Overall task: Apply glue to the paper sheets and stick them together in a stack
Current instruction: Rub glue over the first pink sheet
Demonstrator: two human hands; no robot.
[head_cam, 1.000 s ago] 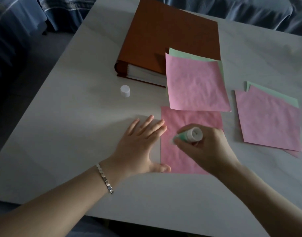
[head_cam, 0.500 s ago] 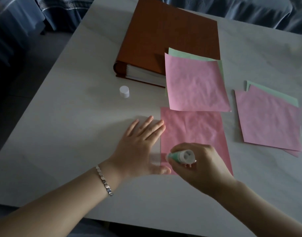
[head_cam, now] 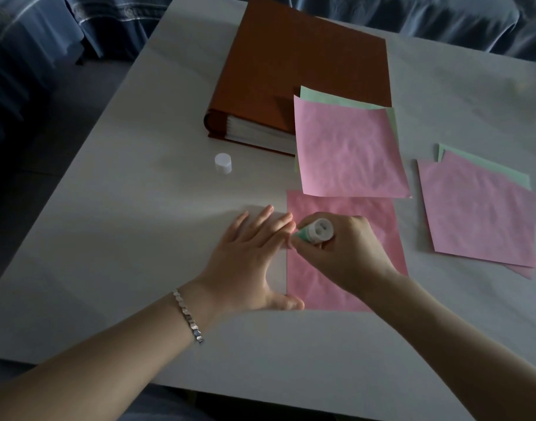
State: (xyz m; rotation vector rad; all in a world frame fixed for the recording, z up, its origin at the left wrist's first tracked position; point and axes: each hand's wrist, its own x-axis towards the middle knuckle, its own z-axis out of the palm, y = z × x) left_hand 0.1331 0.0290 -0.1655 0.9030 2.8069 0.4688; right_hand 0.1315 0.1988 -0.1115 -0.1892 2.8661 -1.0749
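Right hand (head_cam: 342, 253) is gripping the glue stick (head_cam: 316, 231), tip down on the pink sheet (head_cam: 345, 208) beneath it; left hand (head_cam: 248, 262) is lying spread flat, pinning that sheet's left edge. Best practice: keep pinning, light even strokes out to the corners. Count: one glue stick, one cap (head_cam: 223, 163) beyond the left hand, two paper piles (head_cam: 348, 153) (head_cam: 476, 211) beyond and beside the right hand, one binder (head_cam: 297, 62).

Cap (head_cam: 223, 163) left of binder (head_cam: 300, 71); sheet (head_cam: 327, 287) btwn hands, two stacks (head_cam: 348, 153) behind/right.
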